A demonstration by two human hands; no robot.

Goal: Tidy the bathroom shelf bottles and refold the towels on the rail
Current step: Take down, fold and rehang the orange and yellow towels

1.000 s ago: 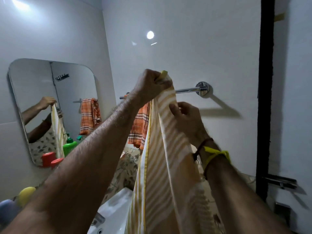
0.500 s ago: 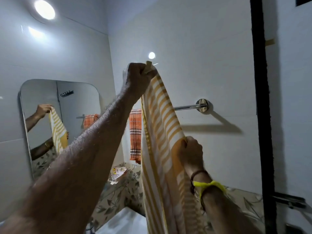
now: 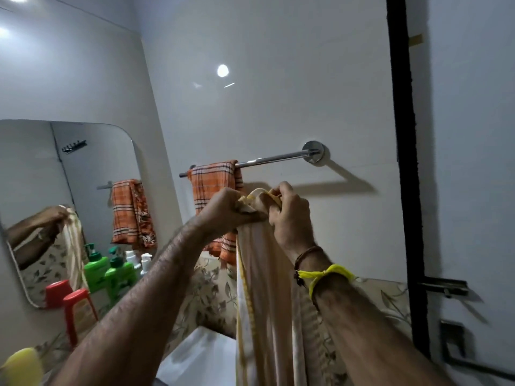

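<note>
Towel, yellow-striped (image 3: 264, 288): top edge bunched, left hand (image 3: 227, 210) and right hand (image 3: 289, 215) both clenched on it, just below chrome rail (image 3: 273, 158). Orange checked towel (image 3: 214, 196) draped over rail's left end.

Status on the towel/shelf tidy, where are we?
Done: orange checked towel hangs on the rail. In hand: left hand and right hand pinch the striped towel at its top, below the rail, not yet hung. Left: green bottles beside the mirror.
</note>
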